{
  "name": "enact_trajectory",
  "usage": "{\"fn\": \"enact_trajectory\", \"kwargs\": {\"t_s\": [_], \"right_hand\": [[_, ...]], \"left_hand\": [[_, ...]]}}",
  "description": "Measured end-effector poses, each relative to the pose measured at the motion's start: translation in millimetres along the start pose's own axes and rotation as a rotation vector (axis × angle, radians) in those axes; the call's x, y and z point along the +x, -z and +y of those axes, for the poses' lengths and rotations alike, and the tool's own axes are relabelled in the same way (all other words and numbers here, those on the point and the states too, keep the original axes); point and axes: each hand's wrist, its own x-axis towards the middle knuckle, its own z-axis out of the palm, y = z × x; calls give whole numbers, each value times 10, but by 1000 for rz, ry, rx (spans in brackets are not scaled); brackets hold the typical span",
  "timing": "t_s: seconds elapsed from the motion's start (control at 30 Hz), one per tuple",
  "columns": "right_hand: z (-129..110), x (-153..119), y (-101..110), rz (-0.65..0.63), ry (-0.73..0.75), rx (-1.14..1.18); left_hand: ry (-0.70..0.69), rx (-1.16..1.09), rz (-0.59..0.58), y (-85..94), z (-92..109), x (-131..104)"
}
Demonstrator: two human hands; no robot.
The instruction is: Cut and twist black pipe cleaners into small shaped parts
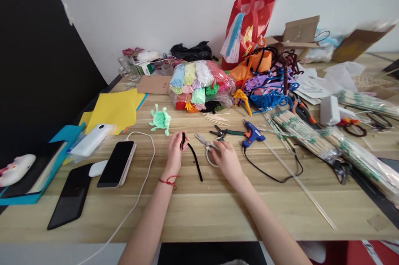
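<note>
A bent black fuzzy stem [195, 161] runs down and right from my left hand [176, 148], whose fingers are closed around its upper, looped part. My right hand [226, 158] is on the scissors [204, 139], its fingers over the handles; the blades point up and left, slightly apart. One white handle loop shows beside my fingers. To the left of both hands, a light green fuzzy turtle-like figure [161, 119] lies on the wooden table [199, 219]. Black-handled pliers [219, 132] lie just beyond my right hand.
A blue glue gun [254, 134] with a black cord is at the right, near bundled sticks [305, 136]. Bagged colourful stems [199, 84] stand behind. Phones [116, 164], a white cable [145, 180] and yellow sheets [112, 111] lie at the left. A red bag [258, 20] stands at the back.
</note>
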Motion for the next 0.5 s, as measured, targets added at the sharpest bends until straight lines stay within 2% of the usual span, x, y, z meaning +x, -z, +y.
{"fn": "enact_trajectory", "kwargs": {"t_s": [0.13, 0.23, 0.33, 0.5], "right_hand": [[257, 99, 127, 86, -128, -81], [386, 122, 173, 14, -171, -49], [364, 103, 150, -17, -134, -24], [260, 73, 76, 39, -67, -50]], "left_hand": [[-1, 0, -9, -9, 7, -7], [7, 13, -19, -22, 12, -13], [28, 14, 0, -26, 8, -8], [-3, 1, -9, -12, -14, 2]]}}
